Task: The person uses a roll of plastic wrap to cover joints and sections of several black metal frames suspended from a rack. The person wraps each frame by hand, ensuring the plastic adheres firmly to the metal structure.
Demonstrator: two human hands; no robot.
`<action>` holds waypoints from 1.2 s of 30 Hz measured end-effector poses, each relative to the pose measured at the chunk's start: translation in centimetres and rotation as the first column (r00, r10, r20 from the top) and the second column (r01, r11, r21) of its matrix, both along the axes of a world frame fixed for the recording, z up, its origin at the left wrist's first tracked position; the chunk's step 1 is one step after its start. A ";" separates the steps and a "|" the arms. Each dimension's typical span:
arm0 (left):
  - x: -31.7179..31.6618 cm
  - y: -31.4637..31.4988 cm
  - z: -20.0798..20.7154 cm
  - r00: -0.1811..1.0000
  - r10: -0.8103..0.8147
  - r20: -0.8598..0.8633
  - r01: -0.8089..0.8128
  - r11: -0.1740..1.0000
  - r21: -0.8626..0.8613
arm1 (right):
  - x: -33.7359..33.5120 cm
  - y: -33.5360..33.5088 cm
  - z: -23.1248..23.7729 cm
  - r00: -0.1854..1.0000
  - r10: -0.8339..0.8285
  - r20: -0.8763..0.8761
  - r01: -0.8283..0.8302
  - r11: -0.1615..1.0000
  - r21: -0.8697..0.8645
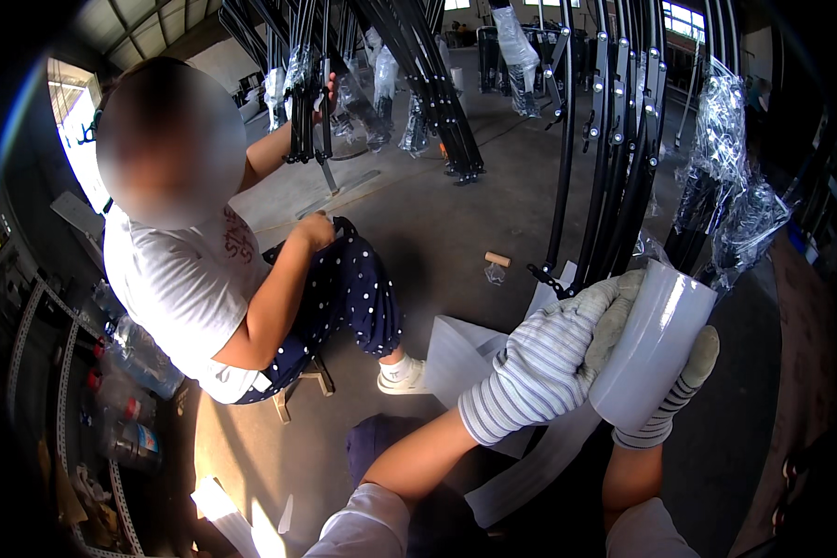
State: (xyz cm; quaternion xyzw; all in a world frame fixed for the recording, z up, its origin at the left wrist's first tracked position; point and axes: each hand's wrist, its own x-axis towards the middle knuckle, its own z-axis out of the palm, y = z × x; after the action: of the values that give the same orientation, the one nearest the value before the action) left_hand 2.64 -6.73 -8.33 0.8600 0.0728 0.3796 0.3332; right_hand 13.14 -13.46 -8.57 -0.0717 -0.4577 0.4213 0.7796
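Observation:
A shiny, translucent roll of plastic film stands tilted between my two gloved hands at the right. My left hand, in a striped glove with a grey palm, is closed against the roll's left side. Behind the roll, my right hand supports it, its fingers curling up along the right side. Part of both hands is hidden by the roll. Just beyond them, a bundle of black metal tubes with silver joints hangs down to my left hand. White foam sheet trails below my hands.
At the left, a co-worker sits on a low wooden stool, one hand at hanging black tubes. Film-wrapped tubes hang at the right. A small tan cylinder lies on the floor. Plastic bottles fill a left-hand shelf.

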 end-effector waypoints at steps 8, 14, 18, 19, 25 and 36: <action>-0.1 0.1 -0.4 0.998 0.064 0.006 -0.064 0.995 0.077 | -0.2 -0.3 0.2 0.995 -0.099 -0.009 0.097 0.989 -0.116; 0.0 0.0 -0.4 0.999 0.047 0.015 -0.047 0.998 0.049 | -0.9 -0.3 0.8 0.992 -0.097 -0.081 0.084 0.985 -0.151; -0.1 0.0 -0.1 0.998 0.048 -0.041 -0.047 0.999 0.006 | -1.2 -0.5 1.1 0.979 -0.196 -0.063 0.176 0.957 -0.231; 0.0 0.0 -0.2 0.999 0.045 -0.021 -0.045 0.999 0.014 | -1.2 -0.5 1.2 0.977 -0.202 -0.061 0.182 0.955 -0.235; 0.0 -0.1 -0.2 0.998 0.041 0.043 -0.043 0.998 0.051 | -1.0 -0.6 1.0 0.982 -0.189 0.007 0.186 0.961 -0.203; 0.2 0.4 -1.3 0.999 0.040 0.028 -0.043 0.995 0.094 | -0.8 -1.0 1.1 0.996 -0.082 0.029 0.086 0.983 -0.163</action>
State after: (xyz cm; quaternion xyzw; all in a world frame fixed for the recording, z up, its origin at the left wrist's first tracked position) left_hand 2.89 -6.30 -9.60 0.8681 0.0683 0.4005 0.2852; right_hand 12.36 -14.47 -7.48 -0.1597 -0.4267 0.4235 0.7830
